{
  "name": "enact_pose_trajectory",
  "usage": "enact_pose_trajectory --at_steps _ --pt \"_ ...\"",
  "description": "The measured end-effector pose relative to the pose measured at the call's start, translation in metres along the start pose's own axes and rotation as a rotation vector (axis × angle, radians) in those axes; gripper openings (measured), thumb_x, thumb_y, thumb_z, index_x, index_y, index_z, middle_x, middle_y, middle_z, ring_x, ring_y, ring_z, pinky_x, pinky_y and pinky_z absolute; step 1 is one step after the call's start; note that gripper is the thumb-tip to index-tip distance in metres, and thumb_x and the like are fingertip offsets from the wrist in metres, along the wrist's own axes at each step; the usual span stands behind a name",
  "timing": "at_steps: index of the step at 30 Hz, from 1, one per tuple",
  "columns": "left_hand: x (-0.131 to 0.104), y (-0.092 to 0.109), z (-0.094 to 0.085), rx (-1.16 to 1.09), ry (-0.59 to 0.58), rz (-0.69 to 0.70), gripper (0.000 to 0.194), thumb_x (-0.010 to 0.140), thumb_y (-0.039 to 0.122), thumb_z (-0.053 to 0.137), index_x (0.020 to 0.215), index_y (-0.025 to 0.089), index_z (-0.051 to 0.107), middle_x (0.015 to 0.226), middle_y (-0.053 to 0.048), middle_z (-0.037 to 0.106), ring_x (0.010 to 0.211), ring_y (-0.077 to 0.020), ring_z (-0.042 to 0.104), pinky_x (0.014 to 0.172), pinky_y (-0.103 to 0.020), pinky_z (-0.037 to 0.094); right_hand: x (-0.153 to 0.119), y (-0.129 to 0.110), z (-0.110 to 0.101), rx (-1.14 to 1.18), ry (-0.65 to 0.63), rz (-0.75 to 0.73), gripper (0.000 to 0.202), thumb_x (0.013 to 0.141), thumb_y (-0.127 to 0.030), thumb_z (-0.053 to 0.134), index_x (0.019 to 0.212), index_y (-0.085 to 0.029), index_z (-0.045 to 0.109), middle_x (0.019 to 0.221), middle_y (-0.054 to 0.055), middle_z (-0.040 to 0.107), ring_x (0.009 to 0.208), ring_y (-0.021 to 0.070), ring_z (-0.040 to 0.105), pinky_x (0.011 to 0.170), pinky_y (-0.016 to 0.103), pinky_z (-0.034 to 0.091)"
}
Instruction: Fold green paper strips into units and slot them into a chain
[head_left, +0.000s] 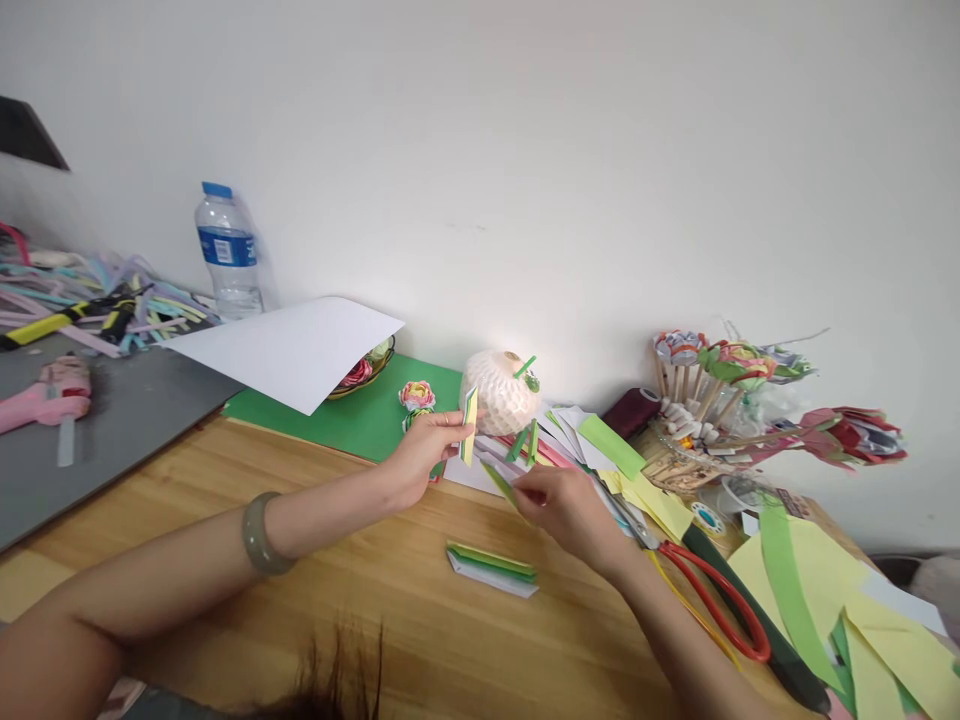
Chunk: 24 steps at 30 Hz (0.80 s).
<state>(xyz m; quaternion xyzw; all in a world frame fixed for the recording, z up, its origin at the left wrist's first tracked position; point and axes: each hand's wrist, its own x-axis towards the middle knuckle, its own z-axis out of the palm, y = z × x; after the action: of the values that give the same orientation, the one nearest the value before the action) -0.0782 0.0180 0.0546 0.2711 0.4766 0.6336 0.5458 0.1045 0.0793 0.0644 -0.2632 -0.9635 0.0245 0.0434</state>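
Observation:
My left hand [427, 452] pinches a small folded stack of yellow, green and white paper [469, 428], held upright near the middle. To its right my right hand [559, 505] has its fingers closed on a green paper strip [499, 484], which points up and left toward the stack. The two hands are apart. On the wooden table in front of them lies another folded bundle of green, yellow and white paper [492, 570]. Behind the hands stands a round object in white foam netting [501, 392], with small green pieces on top.
Red-handled scissors [720, 600] and paper scraps [806, 570] lie right. Paper flowers [739, 360] stand at the back right. A white sheet [300, 350] overhangs green paper [300, 415]. At left are a bottle [226, 255], a pink glue gun [52, 395] and coloured strips [165, 305].

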Motion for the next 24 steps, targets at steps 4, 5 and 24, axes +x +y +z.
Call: enact_pose_trajectory --at_steps 4,5,24 --pt "-0.002 -0.004 0.003 -0.016 0.005 -0.025 0.030 0.058 0.027 0.076 0.085 0.015 0.072 0.087 -0.007 0.068 0.079 -0.0170 0.058 0.070 -0.027 0.041 0.001 0.009 -0.008 0.471 0.148 0.197 0.027 0.081 -0.026 0.047 0.063 -0.016 0.064 0.058 -0.002 0.059 0.055 0.0111 0.051 0.052 0.020 0.035" --pt "-0.003 -0.006 0.004 -0.022 -0.013 -0.039 0.028 0.057 0.027 0.076 0.082 0.014 0.072 0.086 -0.007 0.068 0.079 -0.0174 0.058 0.071 -0.027 0.042 0.001 0.009 -0.009 0.557 0.177 0.240 0.026 0.080 -0.030 0.049 0.066 -0.016 0.066 0.060 -0.001 0.061 0.058 0.0127 0.053 0.053 0.021 0.037" --pt "-0.015 -0.017 0.017 -0.017 -0.212 0.021 0.029 0.055 0.039 0.080 0.061 0.014 0.068 0.064 -0.001 0.062 0.069 -0.0138 0.055 0.076 -0.030 0.046 -0.005 -0.037 0.000 -0.044 0.458 -0.044 0.032 0.093 -0.018 0.033 0.077 -0.016 0.061 0.067 0.005 0.056 0.058 0.0131 0.050 0.054 0.023 0.035"
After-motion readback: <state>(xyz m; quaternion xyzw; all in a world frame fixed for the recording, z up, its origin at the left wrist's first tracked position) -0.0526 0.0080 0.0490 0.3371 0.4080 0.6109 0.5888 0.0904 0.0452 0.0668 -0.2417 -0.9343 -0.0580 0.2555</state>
